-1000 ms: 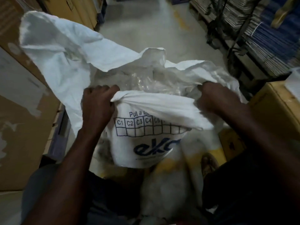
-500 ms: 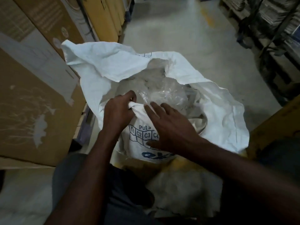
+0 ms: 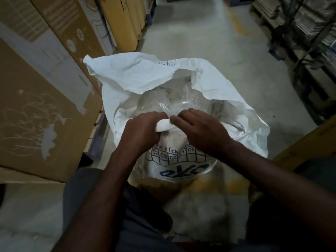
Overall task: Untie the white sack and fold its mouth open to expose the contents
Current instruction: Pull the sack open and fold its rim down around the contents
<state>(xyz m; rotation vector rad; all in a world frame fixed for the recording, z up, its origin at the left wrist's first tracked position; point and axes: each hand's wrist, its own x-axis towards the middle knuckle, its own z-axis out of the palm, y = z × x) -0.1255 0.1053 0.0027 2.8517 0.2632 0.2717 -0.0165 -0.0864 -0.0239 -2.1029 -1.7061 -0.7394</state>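
The white sack [image 3: 138, 77] stands on the floor in front of me, its mouth gaping. Its near wall shows a blue printed grid and logo. The near rim [image 3: 164, 125] is rolled into a thick fold. My left hand [image 3: 141, 130] is closed on that rolled rim from the left. My right hand [image 3: 201, 130] grips the same roll from the right, fingertips curled over it, the two hands nearly touching. Inside the mouth lies a clear plastic liner [image 3: 174, 103] over pale contents. The far and left flaps stand up crumpled.
Large brown cardboard boxes [image 3: 36, 99] stand close on the left, with yellow boxes [image 3: 125, 19] behind them. A yellow-brown carton [image 3: 309, 146] is at the right. Shelving with stacked goods [image 3: 312, 24] lines the far right. Bare concrete floor [image 3: 209, 33] runs beyond the sack.
My right hand came from the sack's right rim to the near rim beside my left hand and closed on it. The tall left flap has dropped lower.
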